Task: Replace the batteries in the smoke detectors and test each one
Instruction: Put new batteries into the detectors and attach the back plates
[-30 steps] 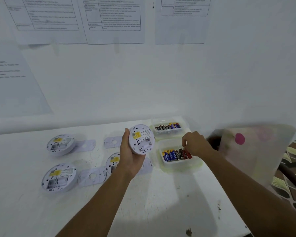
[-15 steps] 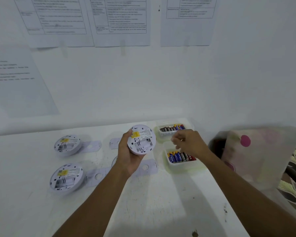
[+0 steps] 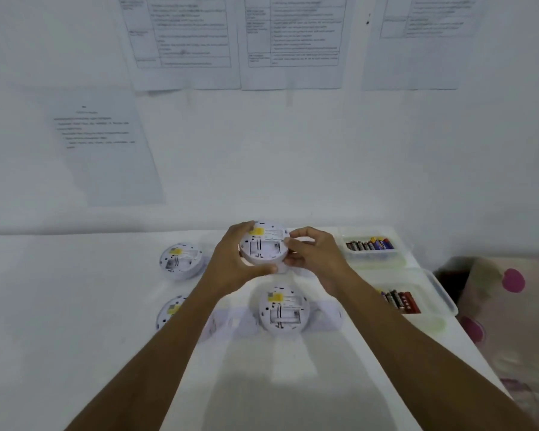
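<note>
Seemingly mid battery-fitting: smoke detector (image 3: 263, 244) gripped in left hand (image 3: 231, 264), pinched at its rim by right hand (image 3: 317, 257). Next, probably firm pressing into the battery bay (image 3: 262, 248).

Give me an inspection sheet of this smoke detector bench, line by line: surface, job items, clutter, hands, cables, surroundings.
Surface: white table against a white wall.
Job's things: held detector, back facing the camera; far-left detector, near-left detector and middle detector lying back up; far tub and near tub, both holding batteries.
Clutter: mounting plates beside the middle detector, blurred.
Hands: left hand grips the held detector; right hand pinches its right edge.
Cables: nothing seen.
Surroundings: printed sheets on the wall; spotted cloth at right.
</note>
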